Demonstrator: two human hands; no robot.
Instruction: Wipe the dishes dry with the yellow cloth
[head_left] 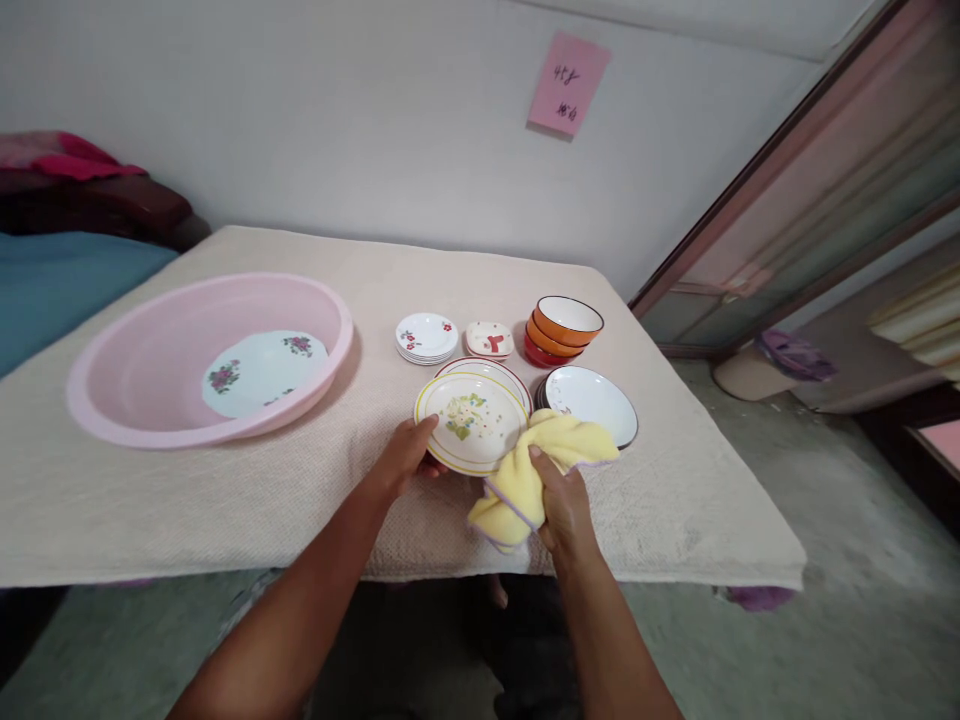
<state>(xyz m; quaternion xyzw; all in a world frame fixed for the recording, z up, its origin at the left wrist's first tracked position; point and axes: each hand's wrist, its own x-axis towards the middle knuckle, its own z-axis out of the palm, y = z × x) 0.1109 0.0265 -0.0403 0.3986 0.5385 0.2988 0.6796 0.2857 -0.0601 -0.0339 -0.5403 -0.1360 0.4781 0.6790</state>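
Our left fingers (420, 432) curl closed over the near left rim of a yellow-rimmed floral plate (472, 422), and our right fingers (551, 490) close on a yellow towel (517, 485), pressing it against the plate's right edge. The plate sits tilted between them, just over a red-rimmed plate (484, 372). With only the left fingers on its rim, a slick glaze or a loosened grip could let it slip and strike the plates beneath. A towel fold dragging right could also catch the white dish (589, 405) just beside it. Farther out, a stack of small white plates (426, 337), a square red-patterned dish (489, 340) and stacked orange bowls (566, 322) stand on the cloth-covered tabletop (187, 510). A pink basin (225, 292) holding a floral plate (262, 372) lies well left.
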